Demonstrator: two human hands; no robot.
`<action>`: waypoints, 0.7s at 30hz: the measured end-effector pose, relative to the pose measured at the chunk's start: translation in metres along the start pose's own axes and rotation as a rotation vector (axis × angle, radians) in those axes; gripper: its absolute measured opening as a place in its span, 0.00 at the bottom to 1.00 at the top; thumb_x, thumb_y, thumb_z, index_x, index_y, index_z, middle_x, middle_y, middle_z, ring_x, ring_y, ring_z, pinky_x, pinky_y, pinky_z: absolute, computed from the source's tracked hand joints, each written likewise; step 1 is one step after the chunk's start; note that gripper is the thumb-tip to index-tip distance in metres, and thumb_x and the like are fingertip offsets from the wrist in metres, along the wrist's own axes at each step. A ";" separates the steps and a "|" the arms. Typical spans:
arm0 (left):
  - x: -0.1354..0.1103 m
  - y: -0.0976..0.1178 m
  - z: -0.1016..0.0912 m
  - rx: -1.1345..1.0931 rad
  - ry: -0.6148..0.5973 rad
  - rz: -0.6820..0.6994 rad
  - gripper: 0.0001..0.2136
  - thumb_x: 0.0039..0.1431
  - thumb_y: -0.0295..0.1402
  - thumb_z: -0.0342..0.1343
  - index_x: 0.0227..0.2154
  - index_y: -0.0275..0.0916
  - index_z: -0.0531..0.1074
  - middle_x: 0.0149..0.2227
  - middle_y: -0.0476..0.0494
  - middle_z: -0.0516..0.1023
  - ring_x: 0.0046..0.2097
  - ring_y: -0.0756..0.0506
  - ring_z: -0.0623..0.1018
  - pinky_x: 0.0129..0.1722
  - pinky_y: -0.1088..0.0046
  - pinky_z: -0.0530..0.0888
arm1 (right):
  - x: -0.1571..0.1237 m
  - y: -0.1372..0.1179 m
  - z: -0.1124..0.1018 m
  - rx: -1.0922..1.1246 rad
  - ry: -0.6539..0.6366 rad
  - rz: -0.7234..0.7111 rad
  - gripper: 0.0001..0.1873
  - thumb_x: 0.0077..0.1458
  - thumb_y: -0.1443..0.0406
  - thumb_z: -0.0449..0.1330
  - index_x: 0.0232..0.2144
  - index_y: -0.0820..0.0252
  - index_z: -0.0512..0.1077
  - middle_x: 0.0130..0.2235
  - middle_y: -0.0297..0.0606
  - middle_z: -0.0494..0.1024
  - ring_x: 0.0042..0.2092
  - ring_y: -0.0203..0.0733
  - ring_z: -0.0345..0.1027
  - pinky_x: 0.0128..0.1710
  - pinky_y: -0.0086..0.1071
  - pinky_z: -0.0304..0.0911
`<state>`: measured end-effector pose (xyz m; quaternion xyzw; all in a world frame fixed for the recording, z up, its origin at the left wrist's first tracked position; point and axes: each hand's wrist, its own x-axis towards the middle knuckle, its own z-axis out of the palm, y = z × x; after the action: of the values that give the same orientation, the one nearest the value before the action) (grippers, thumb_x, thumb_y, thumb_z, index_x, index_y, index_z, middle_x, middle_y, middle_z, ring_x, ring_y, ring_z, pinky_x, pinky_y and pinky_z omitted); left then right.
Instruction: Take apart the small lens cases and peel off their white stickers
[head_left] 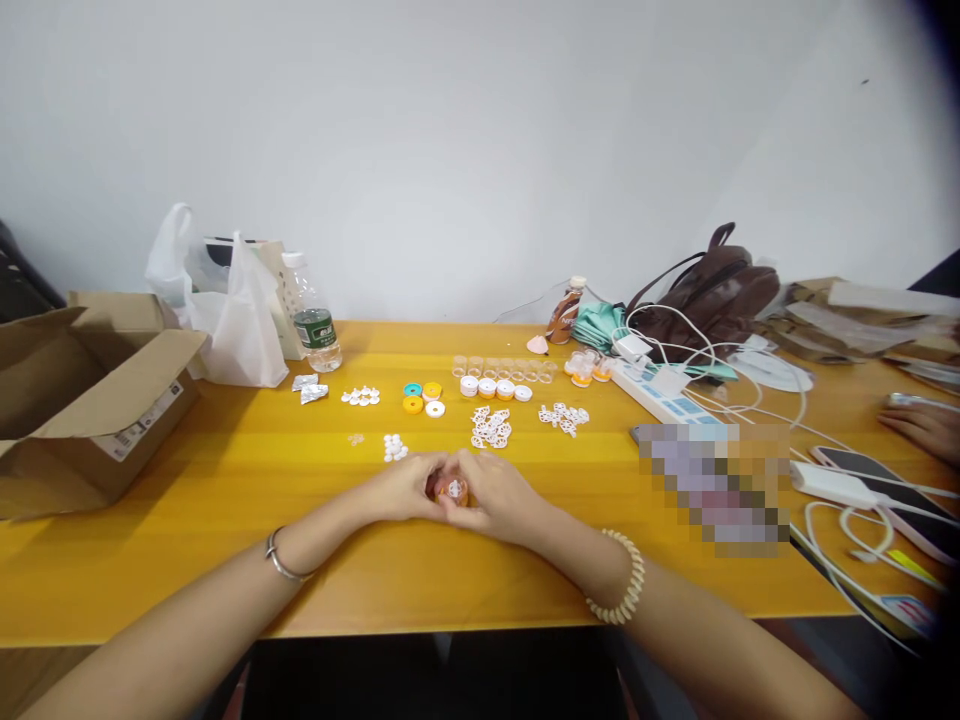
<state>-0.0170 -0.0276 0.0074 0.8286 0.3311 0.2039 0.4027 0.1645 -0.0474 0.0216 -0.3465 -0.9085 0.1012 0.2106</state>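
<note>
My left hand (405, 487) and my right hand (496, 494) meet at the middle of the yellow table (225, 500), fingers curled around a small orange round piece (453, 490) with a white insert on top. Both hands grip it from either side. Just beyond lie piles of small white parts (490, 427), white buttons (393, 447), and coloured round caps (421, 397). A row of clear little cups (501, 367) stands further back, with white and orange discs (495, 388) in front of them.
An open cardboard box (82, 400) sits at the left, with a white plastic bag (232, 320) and water bottle (313, 325) behind. A power strip (660, 397), cables, a brown bag (709, 300) and phones (892, 495) crowd the right. Another person's hand (926, 425) rests at the far right.
</note>
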 end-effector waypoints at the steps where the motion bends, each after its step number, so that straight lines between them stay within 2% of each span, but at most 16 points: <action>1: 0.000 -0.001 0.000 0.007 -0.002 0.000 0.12 0.45 0.33 0.59 0.31 0.36 0.64 0.26 0.54 0.65 0.27 0.53 0.63 0.26 0.79 0.62 | 0.000 0.000 0.000 0.008 0.012 -0.047 0.11 0.50 0.64 0.55 0.37 0.60 0.63 0.34 0.41 0.72 0.36 0.43 0.66 0.37 0.35 0.59; 4: 0.000 -0.002 -0.001 0.044 -0.004 -0.020 0.15 0.43 0.34 0.60 0.33 0.35 0.65 0.26 0.54 0.65 0.26 0.53 0.62 0.25 0.79 0.61 | 0.000 0.001 -0.002 0.018 0.104 -0.129 0.20 0.46 0.61 0.59 0.41 0.62 0.61 0.39 0.44 0.70 0.39 0.45 0.65 0.40 0.37 0.59; 6: 0.000 -0.002 -0.001 0.056 0.005 -0.033 0.16 0.41 0.34 0.62 0.32 0.35 0.65 0.25 0.54 0.64 0.26 0.53 0.62 0.25 0.79 0.60 | 0.000 0.001 0.000 0.007 0.153 -0.090 0.25 0.44 0.56 0.61 0.41 0.62 0.60 0.38 0.44 0.71 0.39 0.46 0.65 0.39 0.38 0.60; 8: 0.000 -0.001 -0.001 0.051 -0.004 -0.032 0.16 0.42 0.35 0.61 0.33 0.35 0.65 0.24 0.54 0.63 0.26 0.53 0.62 0.24 0.80 0.59 | 0.000 0.000 0.002 -0.021 0.145 -0.017 0.22 0.47 0.55 0.60 0.39 0.62 0.61 0.34 0.43 0.72 0.36 0.45 0.66 0.37 0.37 0.60; 11: 0.000 -0.001 -0.001 0.028 -0.026 -0.010 0.16 0.45 0.35 0.59 0.36 0.36 0.65 0.26 0.54 0.64 0.26 0.53 0.63 0.25 0.79 0.60 | -0.001 -0.001 0.003 -0.048 0.098 -0.015 0.13 0.51 0.62 0.56 0.38 0.62 0.62 0.34 0.42 0.72 0.36 0.44 0.66 0.37 0.36 0.60; 14: 0.000 -0.003 -0.001 0.043 -0.012 -0.028 0.15 0.43 0.35 0.60 0.34 0.35 0.65 0.26 0.53 0.65 0.26 0.53 0.63 0.25 0.79 0.60 | -0.001 -0.001 0.002 -0.040 0.128 -0.112 0.19 0.47 0.63 0.57 0.41 0.63 0.61 0.41 0.45 0.70 0.42 0.47 0.65 0.41 0.39 0.59; 16: 0.000 -0.003 -0.001 0.053 -0.002 -0.043 0.16 0.42 0.36 0.61 0.32 0.35 0.65 0.25 0.54 0.64 0.26 0.53 0.63 0.24 0.79 0.59 | 0.000 -0.001 0.001 -0.044 0.171 -0.100 0.22 0.46 0.59 0.59 0.42 0.63 0.60 0.41 0.47 0.70 0.42 0.48 0.64 0.41 0.40 0.59; 19: 0.000 -0.001 -0.002 0.031 -0.020 -0.022 0.16 0.44 0.36 0.60 0.36 0.35 0.65 0.25 0.54 0.64 0.26 0.53 0.62 0.24 0.79 0.59 | 0.000 -0.002 0.002 -0.058 0.160 -0.009 0.17 0.50 0.60 0.57 0.39 0.63 0.61 0.34 0.43 0.72 0.36 0.46 0.66 0.38 0.38 0.59; 21: 0.000 0.001 -0.003 0.030 -0.032 -0.008 0.16 0.45 0.35 0.59 0.37 0.35 0.65 0.26 0.54 0.64 0.27 0.53 0.63 0.25 0.79 0.60 | 0.000 -0.003 0.002 -0.049 0.122 -0.034 0.14 0.50 0.64 0.56 0.39 0.62 0.62 0.35 0.42 0.72 0.36 0.45 0.65 0.38 0.38 0.59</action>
<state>-0.0186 -0.0267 0.0097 0.8365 0.3309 0.1839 0.3962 0.1623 -0.0496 0.0206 -0.3415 -0.9019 0.0538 0.2588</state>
